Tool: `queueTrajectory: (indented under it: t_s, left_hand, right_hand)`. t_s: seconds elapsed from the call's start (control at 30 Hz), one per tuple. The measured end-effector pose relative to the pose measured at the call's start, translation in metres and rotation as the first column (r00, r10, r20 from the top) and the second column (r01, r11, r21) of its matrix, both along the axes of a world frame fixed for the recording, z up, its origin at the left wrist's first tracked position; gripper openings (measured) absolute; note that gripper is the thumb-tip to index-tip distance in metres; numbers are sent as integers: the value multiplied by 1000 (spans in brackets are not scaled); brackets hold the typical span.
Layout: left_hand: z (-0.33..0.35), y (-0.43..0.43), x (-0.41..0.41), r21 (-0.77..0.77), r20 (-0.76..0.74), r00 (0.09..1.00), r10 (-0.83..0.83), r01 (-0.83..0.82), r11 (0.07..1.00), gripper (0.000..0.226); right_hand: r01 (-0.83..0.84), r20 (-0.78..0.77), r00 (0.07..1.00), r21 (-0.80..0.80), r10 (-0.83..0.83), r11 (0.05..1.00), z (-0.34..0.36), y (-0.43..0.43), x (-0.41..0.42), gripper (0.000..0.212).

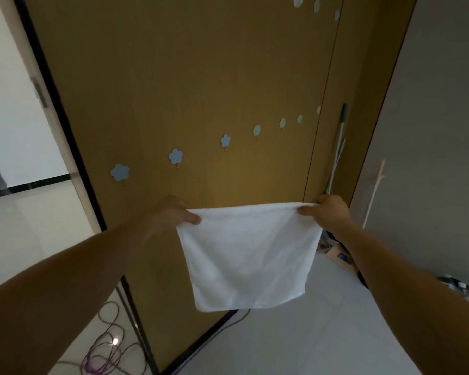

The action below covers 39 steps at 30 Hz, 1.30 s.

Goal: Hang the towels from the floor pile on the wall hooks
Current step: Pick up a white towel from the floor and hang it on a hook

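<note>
A white towel (248, 255) hangs spread in front of a brown wooden wall (190, 77). My left hand (172, 212) pinches its upper left corner and my right hand (326, 211) pinches its upper right corner, holding the top edge stretched level. Above the towel, a row of several pale blue flower-shaped hooks (175, 156) climbs from lower left to upper right across the wall; all the hooks in this row are bare. More flower hooks (316, 5) show near the top edge. The floor pile is out of view.
A long-handled mop or broom (337, 150) leans in the corner at right, beside a thin pale stick (374, 190). Cardboard and clutter (341, 259) lie on the floor below. Bottles (460, 288) sit far right. Coiled cables (106, 353) lie on the white floor at lower left.
</note>
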<state>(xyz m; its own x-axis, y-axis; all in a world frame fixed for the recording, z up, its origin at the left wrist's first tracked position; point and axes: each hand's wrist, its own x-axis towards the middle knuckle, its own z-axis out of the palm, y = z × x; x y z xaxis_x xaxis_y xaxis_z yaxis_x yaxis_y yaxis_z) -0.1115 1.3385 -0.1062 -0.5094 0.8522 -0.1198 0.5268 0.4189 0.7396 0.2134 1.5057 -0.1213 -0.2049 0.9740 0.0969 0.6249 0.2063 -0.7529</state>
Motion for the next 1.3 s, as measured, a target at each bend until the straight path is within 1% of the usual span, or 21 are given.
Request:
queueTrajectory:
  t_s: [0.07, 0.1, 0.13, 0.17, 0.2, 0.27, 0.33, 0.43, 0.5, 0.57, 0.63, 0.7, 0.8, 0.87, 0.93, 0.97, 1.0, 1.03, 1.13, 1.23, 1.3]
  left_hand:
    - [8, -5, 3, 70, -3, 999, 52, -51, 996, 51]
    - [14, -8, 6, 94, -7, 998, 63, -62, 994, 50]
    - [17, -9, 4, 130, -46, 997, 65, -58, 990, 43]
    - [24, -12, 6, 180, -86, 993, 85, -69, 981, 29]
    - [29, -14, 6, 255, -136, 983, 121, -83, 963, 16]
    - [40, -20, 3, 434, -145, 956, 255, -170, 885, 28]
    - [53, -30, 2, 543, -20, 935, 354, -287, 789, 27]
    - [69, -46, -11, 630, 143, 911, 387, -385, 674, 24]
    - [79, -55, -29, 665, 156, 907, 390, -389, 638, 12]
    - [91, -64, -48, 680, 122, 909, 399, -370, 634, 13]
    - [104, -70, -68, 701, 94, 908, 409, -351, 620, 18]
    - [122, -77, -84, 729, 115, 913, 392, -345, 591, 19]
    - [151, -87, -103, 766, 88, 955, 284, -248, 594, 21]
    - [170, -93, -115, 735, -43, 968, 246, -136, 664, 27]
    - [185, -97, -126, 643, -255, 935, 245, -25, 765, 32]
    - [192, -98, -131, 612, -327, 913, 244, 8, 791, 31]
    - [199, -98, -136, 611, -355, 901, 250, 21, 791, 26]
    - [208, -97, -141, 630, -352, 899, 261, 21, 776, 22]
    - [235, -93, -155, 698, -342, 883, 323, 8, 716, 23]
    - [270, -83, -165, 746, -390, 817, 425, 10, 666, 21]
    - [296, -72, -170, 795, -402, 765, 503, 19, 606, 23]
  right_hand:
    - [15, -11, 1000, 47, -15, 999, 4, 2, -9, 30]
    - [19, 24, 999, 138, -23, 990, 7, 3, -15, 29]
    - [6, 61, 998, 240, -22, 971, 10, 3, -22, 27]
    - [-16, 59, 998, 323, -3, 946, 14, 2, -31, 22]
    - [-41, 25, 999, 359, 34, 933, 19, 1, -42, 20]
    - [-88, -98, 987, 336, 128, 938, 31, -4, -65, 23]
    - [-125, -246, 947, 312, 207, 942, 45, -13, -91, 20]
    - [-215, -409, 853, 294, 326, 931, 65, -27, -131, 28]
    - [-354, -390, 801, 303, 454, 885, 78, -39, -155, 23]
    - [-517, -248, 767, 308, 592, 799, 94, -51, -178, 9]
    - [-606, -126, 742, 295, 658, 739, 110, -61, -201, 25]
    - [-580, -161, 747, 317, 645, 751, 126, -67, -228, 26]
    - [-495, -327, 721, 374, 611, 784, 149, -75, -261, 25]
    - [-453, -323, 711, 469, 624, 758, 165, -80, -281, 29]
    - [-439, -273, 718, 536, 640, 721, 181, -85, -300, 35]
    - [-437, -249, 724, 556, 644, 706, 189, -87, -309, 34]
    - [-433, -224, 731, 578, 645, 692, 197, -87, -317, 32]
    - [-421, -210, 738, 600, 642, 680, 205, -87, -324, 31]
    - [-373, -239, 724, 654, 647, 658, 228, -82, -342, 34]
    - [-317, -277, 711, 693, 646, 647, 262, -75, -362, 28]
    - [-250, -324, 695, 728, 642, 638, 290, -72, -377, 26]
